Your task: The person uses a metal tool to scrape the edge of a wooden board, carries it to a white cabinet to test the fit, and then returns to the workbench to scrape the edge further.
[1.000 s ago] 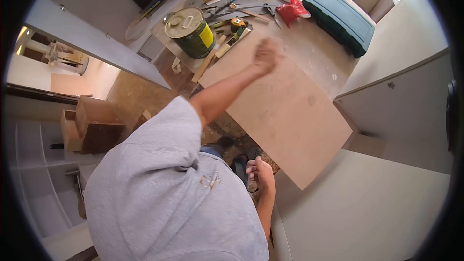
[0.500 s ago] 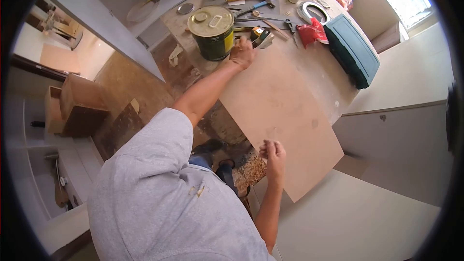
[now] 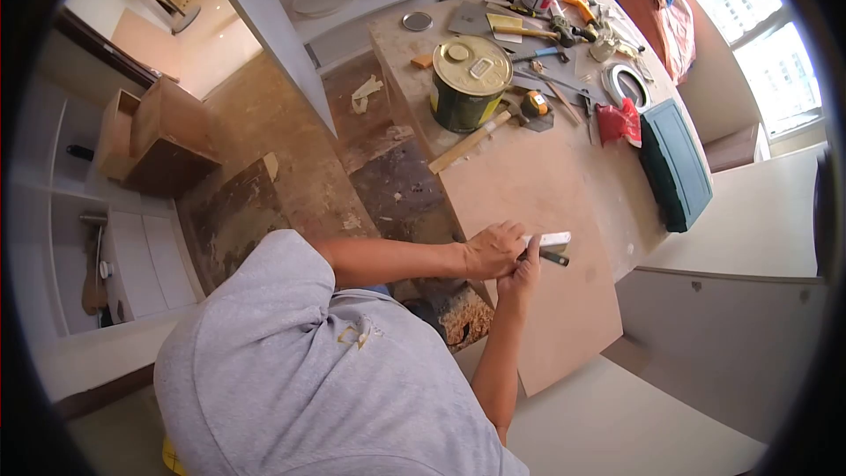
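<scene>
The left hand (image 3: 493, 249) and right hand (image 3: 522, 275) meet, fingers curled, at a slim white-and-dark flat tool (image 3: 553, 240) over the tan wooden board (image 3: 568, 326) — which grips it, I cannot tell. It looks light, stiff — best pinched along its sides.

White strip (image 3: 552, 239) and dark tool (image 3: 555, 257), perhaps touching, jut above the tan board (image 3: 564, 322).

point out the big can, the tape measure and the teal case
big can (image 3: 467, 79): head view, on its lid
tape measure (image 3: 534, 104): head view, on its side face
teal case (image 3: 681, 152): head view, on its flat teal face
</scene>
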`<control>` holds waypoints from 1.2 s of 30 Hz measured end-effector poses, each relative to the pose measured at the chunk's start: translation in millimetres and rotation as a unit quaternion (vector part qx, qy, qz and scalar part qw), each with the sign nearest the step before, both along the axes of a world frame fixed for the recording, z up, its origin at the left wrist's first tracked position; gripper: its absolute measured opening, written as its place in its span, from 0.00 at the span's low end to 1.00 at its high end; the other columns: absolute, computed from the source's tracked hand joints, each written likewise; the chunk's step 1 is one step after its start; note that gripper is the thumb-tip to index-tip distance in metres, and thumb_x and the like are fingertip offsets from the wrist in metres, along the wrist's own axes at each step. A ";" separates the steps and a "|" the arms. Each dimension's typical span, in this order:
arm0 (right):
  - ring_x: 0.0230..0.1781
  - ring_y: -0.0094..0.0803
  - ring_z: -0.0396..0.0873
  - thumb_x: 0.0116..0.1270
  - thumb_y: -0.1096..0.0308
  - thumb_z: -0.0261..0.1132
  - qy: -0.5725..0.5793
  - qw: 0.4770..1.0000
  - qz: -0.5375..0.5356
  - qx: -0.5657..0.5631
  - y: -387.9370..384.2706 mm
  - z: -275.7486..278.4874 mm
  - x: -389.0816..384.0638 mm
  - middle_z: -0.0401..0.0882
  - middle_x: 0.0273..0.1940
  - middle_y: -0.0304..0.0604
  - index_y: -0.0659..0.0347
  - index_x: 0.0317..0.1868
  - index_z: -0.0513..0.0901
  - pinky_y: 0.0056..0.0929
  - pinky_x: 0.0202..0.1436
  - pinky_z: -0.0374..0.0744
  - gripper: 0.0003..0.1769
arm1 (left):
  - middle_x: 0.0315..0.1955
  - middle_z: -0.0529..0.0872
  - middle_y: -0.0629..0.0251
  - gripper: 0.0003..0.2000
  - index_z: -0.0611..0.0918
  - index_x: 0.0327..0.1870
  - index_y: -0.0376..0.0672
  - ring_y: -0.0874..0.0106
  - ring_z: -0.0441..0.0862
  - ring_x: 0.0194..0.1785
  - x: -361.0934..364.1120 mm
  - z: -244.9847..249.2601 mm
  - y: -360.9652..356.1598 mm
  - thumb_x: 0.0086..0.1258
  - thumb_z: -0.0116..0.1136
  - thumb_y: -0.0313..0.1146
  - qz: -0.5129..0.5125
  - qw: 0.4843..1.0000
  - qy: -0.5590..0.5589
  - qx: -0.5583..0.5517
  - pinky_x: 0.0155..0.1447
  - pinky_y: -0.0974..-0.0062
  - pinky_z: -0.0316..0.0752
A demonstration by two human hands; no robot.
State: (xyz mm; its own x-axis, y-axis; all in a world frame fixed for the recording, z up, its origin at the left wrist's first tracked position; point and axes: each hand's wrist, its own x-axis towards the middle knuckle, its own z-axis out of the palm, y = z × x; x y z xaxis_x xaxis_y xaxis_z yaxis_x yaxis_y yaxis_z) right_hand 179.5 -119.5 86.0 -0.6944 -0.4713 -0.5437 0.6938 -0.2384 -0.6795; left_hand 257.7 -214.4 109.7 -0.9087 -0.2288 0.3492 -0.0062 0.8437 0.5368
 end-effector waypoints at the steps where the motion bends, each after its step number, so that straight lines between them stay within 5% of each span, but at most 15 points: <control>1: 0.49 0.34 0.82 0.78 0.54 0.68 -0.048 0.997 -0.027 -0.054 2.1 -10.6 -4.0 0.81 0.50 0.45 0.65 0.57 0.72 0.33 0.50 0.85 0.24 | 0.43 0.80 0.51 0.12 0.80 0.42 0.36 0.53 0.80 0.45 3.6 7.8 -6.0 0.64 0.63 0.34 0.003 1.000 0.004 -0.001 0.46 0.58 0.79; 3: 0.49 0.37 0.83 0.78 0.56 0.67 -0.055 0.997 0.006 -0.062 10.9 -36.2 -13.3 0.81 0.49 0.48 0.63 0.56 0.72 0.39 0.51 0.85 0.21 | 0.46 0.83 0.48 0.13 0.82 0.46 0.35 0.54 0.82 0.50 17.8 18.2 -13.8 0.66 0.64 0.34 -0.068 0.991 0.062 0.093 0.49 0.61 0.80; 5: 0.49 0.41 0.85 0.77 0.55 0.67 -0.066 0.996 -0.023 -0.052 10.8 -44.2 -21.2 0.84 0.52 0.50 0.57 0.55 0.76 0.45 0.54 0.85 0.18 | 0.47 0.86 0.49 0.18 0.83 0.54 0.35 0.58 0.84 0.52 11.4 -0.6 -54.4 0.70 0.66 0.38 0.073 0.981 0.132 0.121 0.49 0.64 0.81; 7: 0.49 0.48 0.85 0.76 0.57 0.69 -0.085 0.995 0.020 -0.048 12.9 -16.4 -15.6 0.83 0.52 0.53 0.54 0.56 0.74 0.50 0.51 0.85 0.18 | 0.45 0.88 0.53 0.23 0.82 0.59 0.36 0.63 0.86 0.51 -14.4 -28.2 -111.7 0.72 0.68 0.44 0.249 0.816 -0.028 0.520 0.46 0.65 0.82; 9: 0.47 0.52 0.84 0.75 0.58 0.69 -0.030 1.000 0.001 0.009 12.6 -4.6 -16.7 0.83 0.51 0.53 0.54 0.58 0.72 0.53 0.48 0.85 0.19 | 0.49 0.87 0.51 0.30 0.77 0.63 0.33 0.61 0.87 0.46 -34.6 -36.3 -156.4 0.70 0.71 0.48 0.206 0.770 0.063 0.601 0.42 0.64 0.83; 11: 0.46 0.52 0.84 0.76 0.58 0.68 -0.029 1.000 -0.006 -0.007 23.5 -10.4 -17.9 0.82 0.52 0.54 0.55 0.58 0.70 0.53 0.46 0.85 0.20 | 0.56 0.82 0.41 0.34 0.73 0.67 0.32 0.58 0.88 0.44 -67.7 -49.1 -197.4 0.70 0.72 0.48 0.258 0.581 0.025 0.772 0.42 0.66 0.86; 13: 0.46 0.52 0.85 0.76 0.58 0.67 -0.028 1.000 -0.005 -0.011 31.4 -11.1 -14.0 0.80 0.53 0.55 0.57 0.58 0.69 0.52 0.47 0.85 0.20 | 0.66 0.74 0.38 0.43 0.60 0.74 0.24 0.53 0.87 0.51 -77.6 -62.7 -234.4 0.70 0.73 0.42 0.275 0.467 0.060 0.838 0.46 0.66 0.89; 17: 0.44 0.50 0.84 0.77 0.58 0.67 -0.032 0.999 -0.019 -0.002 55.5 -4.5 -1.1 0.81 0.50 0.52 0.55 0.58 0.70 0.51 0.44 0.85 0.19 | 0.60 0.76 0.40 0.29 0.70 0.67 0.34 0.55 0.87 0.43 -82.0 -79.4 -254.8 0.72 0.70 0.38 0.258 0.416 0.114 0.864 0.42 0.64 0.88; 22: 0.39 0.49 0.84 0.77 0.59 0.66 -0.016 0.998 -0.053 0.015 99.5 -1.6 9.1 0.81 0.48 0.51 0.53 0.60 0.70 0.50 0.40 0.84 0.19 | 0.52 0.80 0.45 0.27 0.71 0.62 0.35 0.57 0.87 0.39 -90.4 -95.5 -276.3 0.71 0.71 0.38 0.267 0.362 0.139 0.882 0.40 0.64 0.87; 27: 0.34 0.47 0.84 0.77 0.60 0.66 0.021 0.996 -0.087 0.027 160.0 11.9 22.5 0.81 0.46 0.51 0.53 0.64 0.68 0.47 0.37 0.84 0.22 | 0.36 0.86 0.55 0.26 0.76 0.58 0.38 0.59 0.88 0.38 -88.9 -104.4 -266.6 0.67 0.74 0.43 0.352 0.427 0.177 0.814 0.41 0.64 0.86; 29: 0.33 0.45 0.85 0.77 0.61 0.66 0.068 0.992 -0.092 0.056 187.3 13.9 31.5 0.81 0.47 0.50 0.53 0.67 0.67 0.45 0.35 0.84 0.24 | 0.38 0.88 0.55 0.23 0.81 0.54 0.37 0.55 0.89 0.38 -82.6 -145.0 -267.3 0.66 0.73 0.44 0.357 0.788 -0.022 0.501 0.45 0.62 0.86; 30: 0.33 0.44 0.85 0.77 0.62 0.66 0.069 0.990 -0.100 0.066 196.5 20.4 36.9 0.82 0.47 0.50 0.53 0.69 0.66 0.43 0.34 0.85 0.26 | 0.47 0.87 0.54 0.22 0.84 0.52 0.38 0.51 0.88 0.47 -65.1 -79.2 -215.2 0.65 0.73 0.46 0.428 0.873 -0.088 0.217 0.52 0.59 0.85; 31: 0.33 0.44 0.85 0.77 0.62 0.66 0.071 0.990 -0.104 0.060 205.6 18.5 41.4 0.82 0.47 0.50 0.53 0.69 0.66 0.43 0.34 0.85 0.26 | 0.47 0.87 0.54 0.22 0.84 0.52 0.38 0.51 0.88 0.47 -56.2 -81.6 -197.1 0.65 0.73 0.46 0.425 0.876 -0.084 0.213 0.52 0.59 0.85; 33: 0.33 0.44 0.86 0.76 0.62 0.66 0.075 0.987 -0.130 0.065 222.4 16.0 47.6 0.82 0.47 0.50 0.54 0.70 0.66 0.43 0.34 0.85 0.27 | 0.54 0.82 0.52 0.22 0.84 0.53 0.40 0.49 0.82 0.58 -52.0 -93.4 -187.4 0.65 0.73 0.45 0.386 0.906 -0.168 -0.050 0.60 0.55 0.81; 36: 0.33 0.45 0.86 0.75 0.63 0.67 0.069 0.984 -0.141 0.079 238.0 5.6 52.4 0.82 0.47 0.50 0.55 0.70 0.65 0.42 0.35 0.86 0.28 | 0.55 0.78 0.52 0.19 0.84 0.50 0.40 0.50 0.77 0.64 -61.6 -103.7 -189.3 0.67 0.71 0.44 0.381 0.906 -0.186 0.020 0.63 0.54 0.79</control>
State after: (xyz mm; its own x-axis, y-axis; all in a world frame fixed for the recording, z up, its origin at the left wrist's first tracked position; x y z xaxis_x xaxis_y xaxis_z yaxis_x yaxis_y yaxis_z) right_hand 232.0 118.5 91.6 -0.8581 -0.1663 -0.4858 0.5134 -0.2922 -0.8068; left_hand 196.1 -403.7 6.0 -0.5352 -0.8442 0.0284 -0.7647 0.4985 0.4083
